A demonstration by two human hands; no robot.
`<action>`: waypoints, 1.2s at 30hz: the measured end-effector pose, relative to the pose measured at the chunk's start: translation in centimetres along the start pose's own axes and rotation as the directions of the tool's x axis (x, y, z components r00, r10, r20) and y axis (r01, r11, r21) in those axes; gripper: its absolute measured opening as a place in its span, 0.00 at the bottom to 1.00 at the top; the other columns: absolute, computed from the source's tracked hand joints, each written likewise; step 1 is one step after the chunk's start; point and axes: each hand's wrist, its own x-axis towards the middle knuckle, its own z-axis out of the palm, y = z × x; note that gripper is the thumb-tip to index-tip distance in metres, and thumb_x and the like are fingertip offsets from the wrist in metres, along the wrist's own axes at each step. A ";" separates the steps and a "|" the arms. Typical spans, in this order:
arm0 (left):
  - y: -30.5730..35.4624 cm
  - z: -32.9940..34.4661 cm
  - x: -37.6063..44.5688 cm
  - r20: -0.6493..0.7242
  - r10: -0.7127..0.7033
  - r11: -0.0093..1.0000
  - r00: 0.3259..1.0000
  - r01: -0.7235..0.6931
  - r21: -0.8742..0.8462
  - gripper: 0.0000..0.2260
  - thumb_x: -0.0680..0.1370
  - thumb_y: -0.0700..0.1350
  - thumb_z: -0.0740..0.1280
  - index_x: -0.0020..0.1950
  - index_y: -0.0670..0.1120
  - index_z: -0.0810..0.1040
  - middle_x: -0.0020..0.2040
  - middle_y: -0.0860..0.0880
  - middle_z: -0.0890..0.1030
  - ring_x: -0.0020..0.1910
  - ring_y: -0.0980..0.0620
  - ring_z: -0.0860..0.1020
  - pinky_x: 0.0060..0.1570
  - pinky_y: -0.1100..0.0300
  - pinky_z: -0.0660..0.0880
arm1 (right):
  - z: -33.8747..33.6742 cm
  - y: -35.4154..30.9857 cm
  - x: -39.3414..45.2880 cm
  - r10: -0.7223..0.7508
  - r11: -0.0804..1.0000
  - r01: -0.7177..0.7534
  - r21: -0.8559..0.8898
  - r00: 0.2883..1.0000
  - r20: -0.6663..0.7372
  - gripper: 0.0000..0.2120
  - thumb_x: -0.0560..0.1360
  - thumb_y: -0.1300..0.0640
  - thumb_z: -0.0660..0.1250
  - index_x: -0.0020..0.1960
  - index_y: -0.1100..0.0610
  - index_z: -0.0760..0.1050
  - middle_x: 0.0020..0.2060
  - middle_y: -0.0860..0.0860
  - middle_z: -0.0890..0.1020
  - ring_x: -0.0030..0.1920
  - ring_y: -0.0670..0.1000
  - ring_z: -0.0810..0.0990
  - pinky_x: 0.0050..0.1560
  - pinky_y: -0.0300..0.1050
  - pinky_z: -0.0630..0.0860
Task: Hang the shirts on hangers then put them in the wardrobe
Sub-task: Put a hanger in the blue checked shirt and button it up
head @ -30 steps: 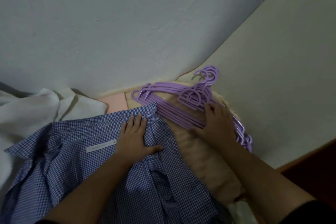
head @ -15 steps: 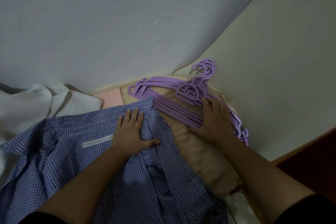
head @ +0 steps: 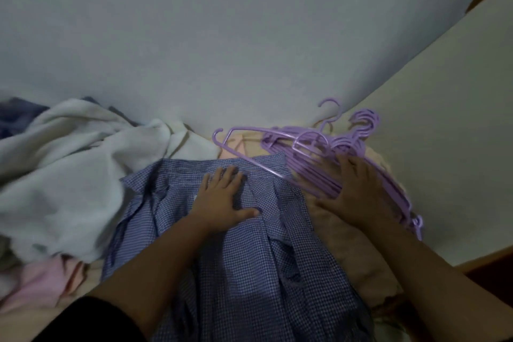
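White cloth (head: 63, 175) crowds the left of the frame. The left hand (head: 222, 200) lies flat, fingers spread, on the checked shirt (head: 249, 272) at lower centre. One hanger (head: 244, 158) juts out from the purple hanger stack (head: 319, 172), which the right hand (head: 358, 191) presses with straight fingers. Hooks could snag and drag the stack; the wall (head: 249, 36) hems the far side, and open room lies toward the bottom.
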 end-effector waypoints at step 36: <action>-7.5 -1.0 -10.2 -0.570 -0.218 0.926 0.792 -0.016 -0.376 0.21 0.78 0.37 0.66 0.71 0.46 0.70 0.66 0.47 0.76 0.62 0.48 0.76 0.64 0.61 0.66 | 2.9 -9.3 -0.2 -0.324 0.942 0.335 0.017 0.895 0.307 0.50 0.62 0.44 0.77 0.75 0.55 0.55 0.69 0.56 0.62 0.69 0.56 0.60 0.68 0.48 0.58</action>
